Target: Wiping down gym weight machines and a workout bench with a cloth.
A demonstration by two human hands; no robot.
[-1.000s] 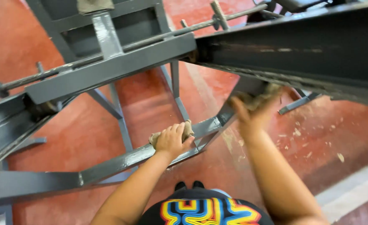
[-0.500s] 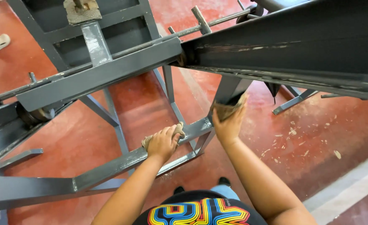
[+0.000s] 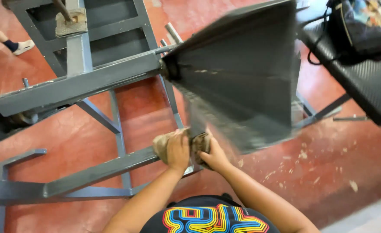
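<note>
A grey steel frame (image 3: 91, 170) is being rubbed down by hand. The left hand (image 3: 176, 149) is closed over a tan abrasive pad (image 3: 161, 143) pressed on the frame's low diagonal rail, just where an upright strut (image 3: 195, 123) meets it. The right hand (image 3: 213, 154) is curled round a second worn pad (image 3: 200, 142) held against the foot of that strut, so that both hands are touching at the joint. A large dark steel beam (image 3: 238, 77) is seen above them, blurred. The joint itself is judged to be the part being worked; firm pressure and short strokes into the corner would be called for next, with knuckles kept off the beam's edge. Pale flakes (image 3: 303, 154) are scattered on the red floor (image 3: 87, 125).
</note>
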